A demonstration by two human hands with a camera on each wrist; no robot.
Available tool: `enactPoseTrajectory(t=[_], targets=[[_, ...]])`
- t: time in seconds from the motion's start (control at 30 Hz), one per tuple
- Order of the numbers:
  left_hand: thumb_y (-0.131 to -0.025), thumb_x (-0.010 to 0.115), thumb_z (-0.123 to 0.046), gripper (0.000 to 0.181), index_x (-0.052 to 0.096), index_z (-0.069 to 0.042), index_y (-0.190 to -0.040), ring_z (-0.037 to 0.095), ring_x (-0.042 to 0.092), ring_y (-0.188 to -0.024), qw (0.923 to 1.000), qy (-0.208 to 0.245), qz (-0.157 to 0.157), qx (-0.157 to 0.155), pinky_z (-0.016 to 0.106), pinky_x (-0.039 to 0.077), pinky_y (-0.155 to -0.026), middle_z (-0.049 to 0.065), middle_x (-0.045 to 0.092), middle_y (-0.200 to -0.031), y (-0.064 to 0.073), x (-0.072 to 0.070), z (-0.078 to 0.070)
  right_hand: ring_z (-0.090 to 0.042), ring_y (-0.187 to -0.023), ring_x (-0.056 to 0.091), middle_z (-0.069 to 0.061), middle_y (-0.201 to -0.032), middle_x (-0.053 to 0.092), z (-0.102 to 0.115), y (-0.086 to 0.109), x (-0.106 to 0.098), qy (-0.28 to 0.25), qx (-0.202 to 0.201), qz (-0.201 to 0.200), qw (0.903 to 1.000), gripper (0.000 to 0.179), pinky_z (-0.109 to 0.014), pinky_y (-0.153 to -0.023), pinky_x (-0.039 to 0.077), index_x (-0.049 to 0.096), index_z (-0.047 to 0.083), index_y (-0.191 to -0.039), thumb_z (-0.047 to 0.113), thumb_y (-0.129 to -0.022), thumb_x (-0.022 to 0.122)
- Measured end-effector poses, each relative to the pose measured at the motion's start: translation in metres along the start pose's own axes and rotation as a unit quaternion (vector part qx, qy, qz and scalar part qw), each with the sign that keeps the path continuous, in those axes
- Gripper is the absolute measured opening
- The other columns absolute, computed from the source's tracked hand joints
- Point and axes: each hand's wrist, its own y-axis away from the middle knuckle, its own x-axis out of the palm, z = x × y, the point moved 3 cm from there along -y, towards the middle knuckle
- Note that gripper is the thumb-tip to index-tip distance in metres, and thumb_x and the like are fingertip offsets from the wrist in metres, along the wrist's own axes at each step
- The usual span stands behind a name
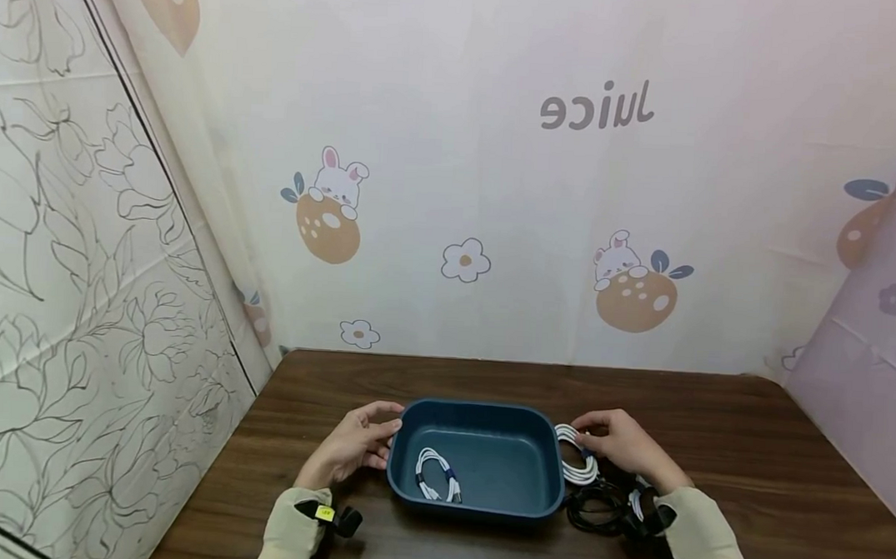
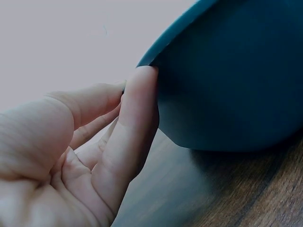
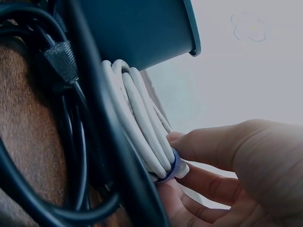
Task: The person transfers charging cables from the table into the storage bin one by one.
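A dark teal rectangular bin (image 1: pixel 483 508) sits on the wooden table between the hands, with a small bundled white cable (image 1: pixel 437 477) lying inside at its left. At the bin's left end is my left hand (image 1: pixel 358 442); in the left wrist view a fingertip (image 2: pixel 147 78) rests against the outer wall just under the rim, thumb beside it. My right hand (image 1: pixel 621 441) pinches a coiled white cable (image 1: pixel 581 469) by its blue tie (image 3: pixel 174 165), close against the bin's right side. A coiled black cable (image 1: pixel 591 509) lies just in front of that coil.
Near the right wrist, another white cable piece (image 1: pixel 637 503) shows among the black cords. The brown wooden table (image 1: pixel 748 459) ends at a printed curtain (image 1: pixel 467 189) behind, and a flower-patterned panel (image 1: pixel 79 297) stands along the left.
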Motion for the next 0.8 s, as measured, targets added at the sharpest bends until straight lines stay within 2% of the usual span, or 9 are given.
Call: enactPoseTrajectory(t=[0.13,0.57,0.8], targets=[[-0.103,0.066,-0.022,0.049,0.048,-0.008,-0.146,0.010,0.065,-0.060,1.0000,0.000,0.000,0.001,0.025,0.060,-0.056,0.003,0.064,-0.077,0.0001,0.0001,0.0002,-0.020,-0.092,0.064,-0.012,-0.113,0.072,0.0013,0.0003,-0.0015,0.010,-0.001,-0.010,0.9999,0.023,-0.029,-0.067,0.057,0.074,0.004,-0.117,0.015,-0.097,0.071],[-0.102,0.067,-0.023,0.047,0.050,-0.010,-0.145,0.011,0.065,-0.060,1.0000,-0.001,-0.004,-0.002,0.026,0.060,-0.055,0.004,0.064,-0.076,-0.0003,-0.0002,0.0012,-0.017,-0.090,0.067,-0.017,-0.120,0.070,0.0005,0.0019,-0.0029,-0.007,0.012,-0.008,0.9999,0.023,-0.030,-0.068,0.057,0.073,0.004,-0.119,0.015,-0.098,0.070],[-0.102,0.068,-0.024,0.048,0.051,-0.011,-0.145,0.011,0.065,-0.060,1.0000,-0.003,-0.006,-0.003,0.026,0.060,-0.055,0.004,0.064,-0.077,-0.0004,-0.0004,0.0005,-0.020,-0.093,0.068,-0.020,-0.122,0.069,0.0017,0.0026,-0.0057,-0.040,0.011,0.007,0.9991,0.027,-0.034,-0.070,0.059,0.071,0.001,-0.123,0.014,-0.100,0.068]])
